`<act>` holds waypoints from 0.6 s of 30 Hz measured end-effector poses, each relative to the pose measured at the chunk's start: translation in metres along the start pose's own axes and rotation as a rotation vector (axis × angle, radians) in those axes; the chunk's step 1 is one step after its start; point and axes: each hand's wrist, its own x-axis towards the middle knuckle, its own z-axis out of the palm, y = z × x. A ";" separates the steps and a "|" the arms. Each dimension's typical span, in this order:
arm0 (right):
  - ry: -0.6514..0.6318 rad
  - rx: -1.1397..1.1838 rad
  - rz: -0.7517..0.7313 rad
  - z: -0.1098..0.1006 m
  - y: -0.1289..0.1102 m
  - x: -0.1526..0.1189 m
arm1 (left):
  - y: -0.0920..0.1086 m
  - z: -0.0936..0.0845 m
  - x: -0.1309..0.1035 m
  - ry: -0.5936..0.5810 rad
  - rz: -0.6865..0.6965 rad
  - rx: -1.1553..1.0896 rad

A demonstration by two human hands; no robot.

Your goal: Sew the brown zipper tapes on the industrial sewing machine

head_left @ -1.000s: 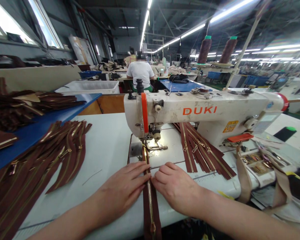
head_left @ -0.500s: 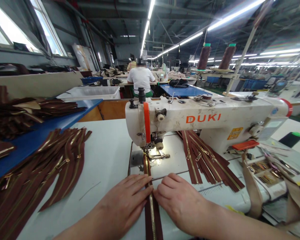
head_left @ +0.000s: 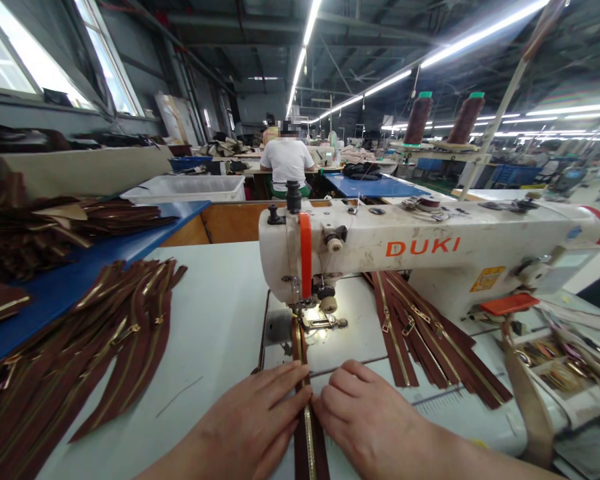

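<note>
A brown zipper [head_left: 309, 437] with gold teeth runs lengthwise toward me, its far end under the presser foot of a white sewing machine [head_left: 360, 243] marked DUKI. My left hand [head_left: 260, 413] lies over the zipper's left side, fingers stretched out and touching the tape. On the other side, my right hand [head_left: 363, 410] has its fingers curled together at the tape's right edge; the fingertips are partly hidden. Beyond it, several similar zippers [head_left: 397, 343] with gold pullers fan out under the machine arm.
A large heap of brown zippers [head_left: 95, 333] covers the left of the table, with more on a blue board [head_left: 150, 230]. At right stands a parts tray [head_left: 555, 367]. Two thread spools [head_left: 417, 120] rise behind the machine. A person in a white shirt [head_left: 286, 160] sits further back.
The camera view has shifted a little, so the machine and table appear farther right and lower. Both hands keep their places on the zipper, with no clear feed visible.
</note>
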 end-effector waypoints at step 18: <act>0.058 0.005 0.042 0.013 0.021 0.017 | -0.020 0.007 0.015 0.014 0.012 0.071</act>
